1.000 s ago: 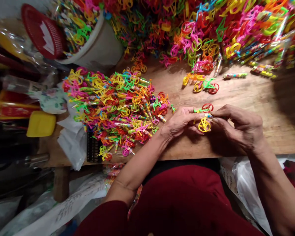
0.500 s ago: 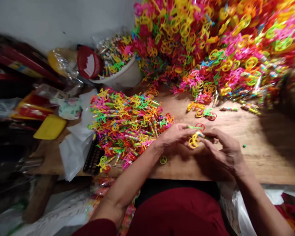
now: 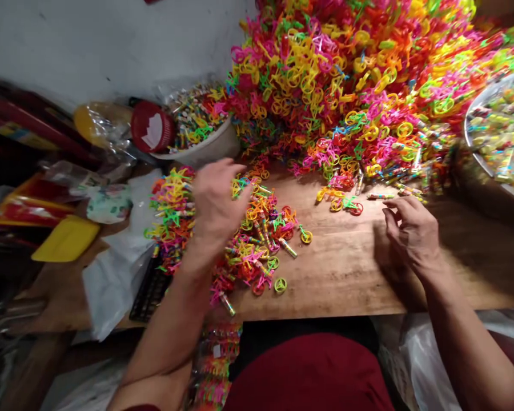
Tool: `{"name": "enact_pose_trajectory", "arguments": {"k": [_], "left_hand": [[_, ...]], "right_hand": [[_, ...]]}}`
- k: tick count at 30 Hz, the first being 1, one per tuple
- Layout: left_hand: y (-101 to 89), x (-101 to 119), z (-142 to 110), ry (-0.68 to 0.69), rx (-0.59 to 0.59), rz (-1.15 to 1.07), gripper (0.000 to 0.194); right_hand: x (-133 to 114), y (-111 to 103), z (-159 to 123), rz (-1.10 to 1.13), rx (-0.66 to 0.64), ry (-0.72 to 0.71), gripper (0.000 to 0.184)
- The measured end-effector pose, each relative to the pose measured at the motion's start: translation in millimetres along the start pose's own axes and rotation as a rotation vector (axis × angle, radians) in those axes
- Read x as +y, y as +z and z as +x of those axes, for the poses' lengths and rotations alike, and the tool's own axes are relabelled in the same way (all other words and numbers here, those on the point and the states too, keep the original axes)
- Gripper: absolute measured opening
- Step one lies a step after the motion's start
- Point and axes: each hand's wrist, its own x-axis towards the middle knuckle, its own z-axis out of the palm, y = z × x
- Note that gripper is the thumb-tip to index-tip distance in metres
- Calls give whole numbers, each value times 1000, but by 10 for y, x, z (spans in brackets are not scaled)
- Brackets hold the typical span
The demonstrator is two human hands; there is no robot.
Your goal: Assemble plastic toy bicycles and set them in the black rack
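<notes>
My left hand (image 3: 218,197) is over the smaller pile of bright plastic toy pieces and candy-filled tubes (image 3: 257,222), blurred by motion. Its thumb stands apart from the fingers, and nothing shows in its grip. To the right, my right hand (image 3: 413,231) hovers above the wooden table (image 3: 338,274) with curled fingers and a gap between thumb and forefinger. Just beyond its fingertips lies a slim candy tube (image 3: 381,196). A few loose toy pieces (image 3: 345,204) with ring-shaped ends lie left of that tube. A green wheel-like ring (image 3: 280,285) rests near the front edge.
A large heap of colourful plastic pieces (image 3: 325,85) rises at the back. At the right stands a metal-rimmed bowl (image 3: 469,131) of candy tubes. A white tub (image 3: 209,140) and a red basket (image 3: 154,128) are at back left. White plastic sheeting (image 3: 111,279) lies left.
My hands have parted: the left has gone left over the smaller pile, the right towards the candy tube. The yellow toy piece between them is gone from there. The view has shifted right.
</notes>
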Motion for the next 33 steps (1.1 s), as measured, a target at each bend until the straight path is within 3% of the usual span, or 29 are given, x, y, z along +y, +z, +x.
{"name": "enact_pose_trajectory", "arguments": {"k": [3,6,10,13,16,19,22,25,28,31,33], "left_hand": [[551,638,39,174,-203,-130,30],[992,1044,182,318,-409,-104,33],[1366,1203,332,402,-545,1,35],[1504,1159,370,369,-541,-14,32],[1505,1040,380,260,-484,-252,24],[1406,917,385,26,-404,-623,18],[1304,855,378,-237,-425,-987,15],[1224,859,328,-442,-540,-1286,23],[1124,897,217,-582,-739,-1474,32],[1030,955,70,-699,-934,-1554,23],[1003,998,-29,-753,-996,-1599,16]], "right_hand": [[107,25,64,-88,-14,27,20],[219,62,125,-146,-18,21,21],[267,178,245,-235,-85,6,20],[262,234,316,-324,-164,12,22],[244,206,309,-237,-153,5,22],[145,146,236,93,-80,56,17],[-78,130,150,446,-34,170,16],[-334,145,77,700,-38,237,22],[-490,130,-17,804,-88,284,19],[-518,85,-157,852,-143,321,16],[-500,58,-256,869,-173,350,17]]}}
